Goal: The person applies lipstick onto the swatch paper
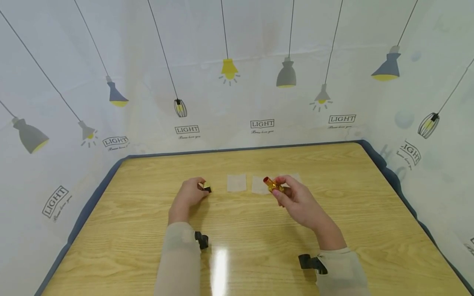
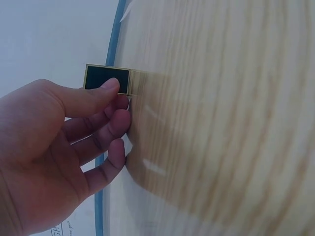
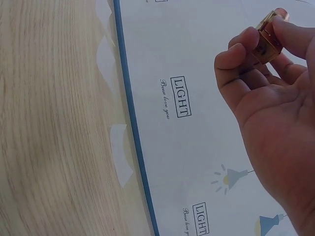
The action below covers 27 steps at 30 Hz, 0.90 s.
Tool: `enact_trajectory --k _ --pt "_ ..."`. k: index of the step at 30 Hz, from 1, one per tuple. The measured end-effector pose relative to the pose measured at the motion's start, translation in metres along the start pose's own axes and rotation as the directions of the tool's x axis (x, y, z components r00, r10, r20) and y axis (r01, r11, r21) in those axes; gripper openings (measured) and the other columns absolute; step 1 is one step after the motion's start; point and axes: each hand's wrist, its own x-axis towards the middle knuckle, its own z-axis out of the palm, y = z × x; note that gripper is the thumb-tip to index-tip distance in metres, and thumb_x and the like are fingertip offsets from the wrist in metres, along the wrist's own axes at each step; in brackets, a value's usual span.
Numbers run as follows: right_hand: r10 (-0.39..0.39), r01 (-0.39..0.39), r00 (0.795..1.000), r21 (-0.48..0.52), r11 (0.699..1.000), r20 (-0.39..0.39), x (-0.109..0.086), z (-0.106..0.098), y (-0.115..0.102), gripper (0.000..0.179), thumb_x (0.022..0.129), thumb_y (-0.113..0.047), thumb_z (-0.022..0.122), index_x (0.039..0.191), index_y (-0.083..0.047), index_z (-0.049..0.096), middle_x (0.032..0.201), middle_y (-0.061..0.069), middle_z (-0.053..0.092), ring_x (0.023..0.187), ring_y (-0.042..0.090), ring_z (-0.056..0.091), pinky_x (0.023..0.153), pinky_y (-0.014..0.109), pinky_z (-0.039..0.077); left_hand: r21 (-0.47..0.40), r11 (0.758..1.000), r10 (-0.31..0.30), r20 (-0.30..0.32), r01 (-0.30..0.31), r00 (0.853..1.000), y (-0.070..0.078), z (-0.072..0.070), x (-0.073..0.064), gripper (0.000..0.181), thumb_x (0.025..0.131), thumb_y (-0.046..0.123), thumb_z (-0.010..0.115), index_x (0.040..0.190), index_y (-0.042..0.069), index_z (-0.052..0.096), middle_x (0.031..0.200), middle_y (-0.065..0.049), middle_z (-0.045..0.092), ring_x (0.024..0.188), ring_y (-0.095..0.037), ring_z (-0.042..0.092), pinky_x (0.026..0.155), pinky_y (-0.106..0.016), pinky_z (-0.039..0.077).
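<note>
My left hand [image 1: 188, 196] pinches a black-and-gold lipstick cap [image 2: 98, 76] between thumb and fingers at the left of the table. In the left wrist view the cap's end is right at the tabletop, beside its reflection. Over to the right, my right hand [image 1: 301, 203] holds an uncapped gold lipstick [image 1: 275, 187] above the table. Its red tip points up and to the left in the head view. The right wrist view shows the gold base [image 3: 267, 46] between thumb and curled fingers, which hide part of it.
Thin pale paper squares lie in a row on the wooden table [image 1: 237, 222], one left square [image 1: 236, 183] between the hands and others partly behind the right hand. A white curtain [image 1: 237, 102] printed with lamps surrounds the table's dark blue edge. Black camera mounts sit on both sleeves.
</note>
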Motion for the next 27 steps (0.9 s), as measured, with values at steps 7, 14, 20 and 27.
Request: enact_trajectory --k 7,14,20,27 --pt "-0.005 0.005 1.000 0.012 1.000 -0.002 0.000 -0.001 0.001 0.023 0.112 -0.013 0.053 0.132 -0.001 0.054 0.099 0.012 0.058 0.076 0.024 0.056 0.062 0.025 0.047 -0.006 1.000 0.021 0.025 -0.021 0.999 0.001 -0.002 0.003 0.044 0.102 0.004 0.068 0.144 -0.004 0.059 0.122 -0.025 0.073 0.110 -0.034 0.070 0.099 -0.047 0.057" --pt "-0.011 0.011 1.000 0.019 1.000 0.004 0.000 -0.002 0.001 0.024 0.112 -0.013 0.054 0.132 0.000 0.054 0.099 0.012 0.057 0.075 0.018 0.054 0.062 0.026 0.047 0.028 0.999 0.040 0.043 -0.041 0.998 -0.001 -0.007 0.007 0.045 0.103 0.002 0.064 0.147 -0.002 0.057 0.122 -0.025 0.071 0.102 -0.032 0.071 0.093 -0.046 0.059" --pt "-0.005 0.005 1.000 0.020 1.000 0.007 0.000 -0.002 0.003 0.025 0.113 -0.015 0.053 0.133 0.000 0.053 0.100 0.013 0.057 0.076 0.021 0.054 0.063 0.026 0.047 0.125 0.991 0.039 0.041 -0.044 0.998 -0.007 -0.018 0.011 0.047 0.104 0.004 0.060 0.151 -0.001 0.053 0.128 -0.027 0.069 0.120 -0.040 0.066 0.105 -0.056 0.053" --pt "-0.018 0.018 1.000 -0.006 1.000 -0.001 0.000 -0.002 0.005 0.026 0.113 -0.015 0.053 0.133 0.001 0.054 0.102 0.014 0.059 0.076 0.016 0.055 0.062 0.026 0.047 0.180 0.982 0.040 0.054 -0.049 0.998 -0.017 -0.026 0.015 0.049 0.104 0.005 0.057 0.152 -0.002 0.052 0.130 -0.028 0.068 0.119 -0.040 0.066 0.104 -0.056 0.054"
